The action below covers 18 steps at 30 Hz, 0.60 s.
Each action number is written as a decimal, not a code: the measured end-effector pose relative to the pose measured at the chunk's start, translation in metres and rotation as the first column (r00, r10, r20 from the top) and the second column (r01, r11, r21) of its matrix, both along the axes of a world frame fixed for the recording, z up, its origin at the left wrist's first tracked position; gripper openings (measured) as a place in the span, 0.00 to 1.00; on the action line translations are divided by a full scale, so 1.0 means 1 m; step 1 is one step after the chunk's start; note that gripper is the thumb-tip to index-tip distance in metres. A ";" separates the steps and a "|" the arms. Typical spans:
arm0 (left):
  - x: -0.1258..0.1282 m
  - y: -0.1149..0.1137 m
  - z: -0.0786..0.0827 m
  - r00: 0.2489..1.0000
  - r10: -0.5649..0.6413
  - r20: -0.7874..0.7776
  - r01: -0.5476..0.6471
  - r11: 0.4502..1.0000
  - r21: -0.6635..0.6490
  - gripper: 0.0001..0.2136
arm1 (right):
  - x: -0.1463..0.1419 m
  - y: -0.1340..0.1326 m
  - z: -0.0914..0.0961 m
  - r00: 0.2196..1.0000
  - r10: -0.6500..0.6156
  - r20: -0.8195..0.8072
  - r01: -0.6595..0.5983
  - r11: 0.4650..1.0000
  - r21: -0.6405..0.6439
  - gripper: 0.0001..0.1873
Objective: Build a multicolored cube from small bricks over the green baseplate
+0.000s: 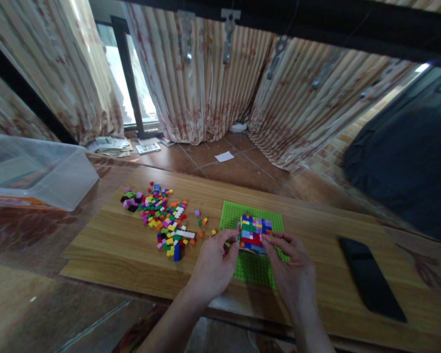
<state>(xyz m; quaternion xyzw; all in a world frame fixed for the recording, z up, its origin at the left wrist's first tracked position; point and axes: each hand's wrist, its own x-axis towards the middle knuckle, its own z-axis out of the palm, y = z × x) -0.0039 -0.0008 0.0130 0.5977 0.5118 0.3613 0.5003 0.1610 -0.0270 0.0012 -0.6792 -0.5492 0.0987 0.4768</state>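
A multicoloured block of toy building bricks (pixel 253 230) stands on a green studded baseplate (pixel 250 274) on the wooden table. My left hand (pixel 215 260) grips the block's left side, thumb and fingers bent close together against it. From the right, my right hand (pixel 292 257) presses its thumb and fingertips onto the block's right front edge, by a red brick on top. Whether a small loose brick sits under those fingertips cannot be made out. To the left of my hands lies a spread of loose bricks (pixel 163 215) in many colours, with a long white one (pixel 185 235) near its front.
A black phone-like slab (pixel 371 279) lies on the right of the wooden table (pixel 106 255). Beyond the table's left end stands a clear plastic bin (pixel 69 166). Papers (pixel 110 146) lie on the tiled floor before the curtains (pixel 206 88). A dark covered shape (pixel 407 147) fills the right.
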 end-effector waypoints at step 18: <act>-0.001 0.000 -0.002 0.995 0.002 -0.095 0.004 0.998 0.063 0.12 | 0.000 0.002 -0.004 0.920 -0.059 -0.389 0.011 0.992 -0.124 0.15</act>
